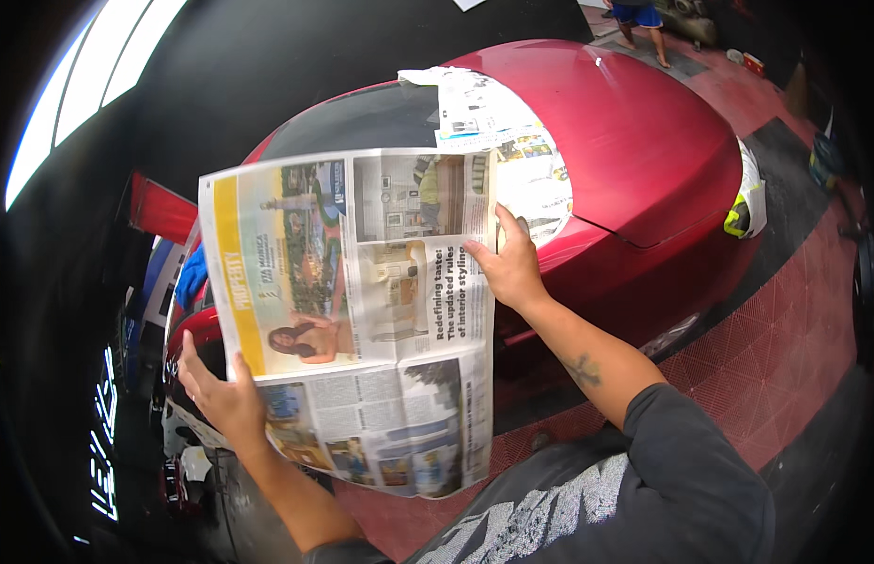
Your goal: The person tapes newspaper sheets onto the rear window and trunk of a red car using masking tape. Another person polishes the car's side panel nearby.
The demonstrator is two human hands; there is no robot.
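A spread newspaper sheet [381, 352], creased across its middle and printed with colour photos and a yellow strip, is held up before me. At its right edge my right hand [512, 268] is closed on the paper, with the thumb on the near side. My left hand [221, 395] is by the lower left edge, its fingers stretched apart outside the paper and its thumb against the edge. Beyond the sheet stands a red car [634, 141], partly hidden by it. Newspaper masking [498, 108] covers part of the car's dark glass [362, 117].
Another masked patch [752, 193], white and yellow-green, is on the car's far right corner. Red floor tiles [738, 376] run along the right side. A person in blue shorts [637, 15] stands at the back. A blue cloth [190, 277] lies left of the newspaper.
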